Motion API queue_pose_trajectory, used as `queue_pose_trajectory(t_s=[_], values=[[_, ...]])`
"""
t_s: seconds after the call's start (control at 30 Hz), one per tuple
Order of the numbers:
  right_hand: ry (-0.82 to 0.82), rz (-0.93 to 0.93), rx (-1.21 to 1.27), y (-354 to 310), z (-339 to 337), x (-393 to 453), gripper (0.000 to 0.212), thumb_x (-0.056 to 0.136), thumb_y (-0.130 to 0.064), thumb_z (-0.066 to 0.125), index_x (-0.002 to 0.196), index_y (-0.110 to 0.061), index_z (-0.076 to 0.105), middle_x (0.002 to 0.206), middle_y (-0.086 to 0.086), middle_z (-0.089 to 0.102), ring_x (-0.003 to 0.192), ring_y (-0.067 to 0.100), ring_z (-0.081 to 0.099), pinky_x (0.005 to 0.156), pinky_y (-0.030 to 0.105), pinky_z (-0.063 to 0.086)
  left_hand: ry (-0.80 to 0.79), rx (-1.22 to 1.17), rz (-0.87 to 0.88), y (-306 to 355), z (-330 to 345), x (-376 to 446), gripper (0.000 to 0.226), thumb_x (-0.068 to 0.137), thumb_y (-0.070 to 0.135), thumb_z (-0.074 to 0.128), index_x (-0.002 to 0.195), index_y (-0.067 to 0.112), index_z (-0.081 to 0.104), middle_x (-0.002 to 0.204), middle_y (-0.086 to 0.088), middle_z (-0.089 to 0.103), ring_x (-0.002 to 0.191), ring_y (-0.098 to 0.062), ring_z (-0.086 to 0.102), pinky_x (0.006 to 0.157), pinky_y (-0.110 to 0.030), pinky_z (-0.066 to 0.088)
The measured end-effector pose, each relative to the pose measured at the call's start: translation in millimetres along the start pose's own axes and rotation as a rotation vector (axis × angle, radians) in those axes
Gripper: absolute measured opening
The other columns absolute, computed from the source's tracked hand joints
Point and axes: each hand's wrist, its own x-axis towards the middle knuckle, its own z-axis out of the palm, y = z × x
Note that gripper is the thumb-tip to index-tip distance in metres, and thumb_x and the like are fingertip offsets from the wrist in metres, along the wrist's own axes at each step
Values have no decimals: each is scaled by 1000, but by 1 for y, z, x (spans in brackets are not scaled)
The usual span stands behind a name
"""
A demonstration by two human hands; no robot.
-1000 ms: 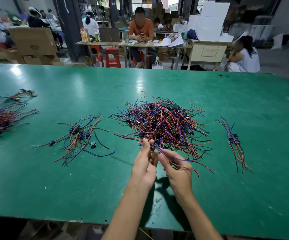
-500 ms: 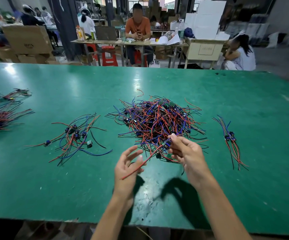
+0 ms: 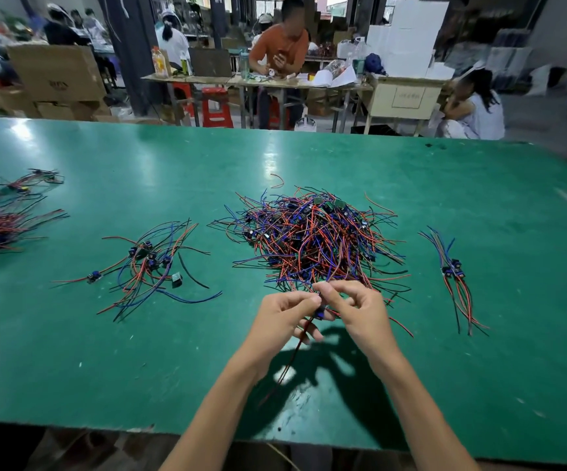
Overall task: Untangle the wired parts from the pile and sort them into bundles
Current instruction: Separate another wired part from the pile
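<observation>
A tangled pile [image 3: 312,237] of red, blue and black wired parts lies in the middle of the green table [image 3: 309,158]. Just in front of it my left hand [image 3: 284,314] and my right hand [image 3: 357,309] meet over one wired part [image 3: 319,314], a small blue component whose red wire hangs down towards me. Both hands pinch it, fingers curled. A loose bundle [image 3: 149,263] of sorted parts lies to the left. A thin bundle [image 3: 453,270] lies to the right.
Two more wire bundles [image 3: 0,229] lie at the far left edge of the table. A single red wire [image 3: 277,180] lies behind the pile. Beyond the table, people sit at a workbench [image 3: 275,81] among cardboard boxes [image 3: 58,73].
My hands were apart half a second ago, the left one open. Now they have come together at the pile's near edge and both hold one part.
</observation>
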Motion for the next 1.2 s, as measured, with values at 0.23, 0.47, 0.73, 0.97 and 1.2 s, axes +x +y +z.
queue_pose_trajectory(t_s=[0.23,0.47,0.73,0.97,1.2], values=[[73,-12,33,14,20,-13,28,102,-15,58,88,-29,78,100,-3,74,87,11,69,79,25,52,181,-19,20,-11,12,4,21,93,20,67,78,14,80,70,-3,72,42,-15,55,37,-20,35],[154,169,180,16,36,-7,31,101,-9,52,81,-18,74,73,-4,70,72,14,62,69,32,52,191,83,47,-17,13,4,37,92,14,67,59,-2,69,59,-19,52,37,-12,34,38,-15,25],[157,287,227,17,38,7,26,100,-12,48,88,-15,71,62,-12,54,42,0,51,46,25,51,108,74,-26,-20,-1,4,20,88,13,65,80,2,80,74,-18,75,35,-11,32,39,-17,24],[384,281,-51,41,35,17,30,98,-20,44,78,-26,66,77,-6,64,71,18,58,65,32,46,25,54,-68,-41,4,0,25,90,8,63,74,10,81,79,-14,77,35,-9,31,36,-16,27],[520,303,33,40,39,21,29,92,-23,46,69,-27,63,70,-5,66,63,30,59,63,43,45,31,71,-26,-47,3,1,27,93,12,63,73,15,81,79,-11,77,36,-9,34,37,-16,30]])
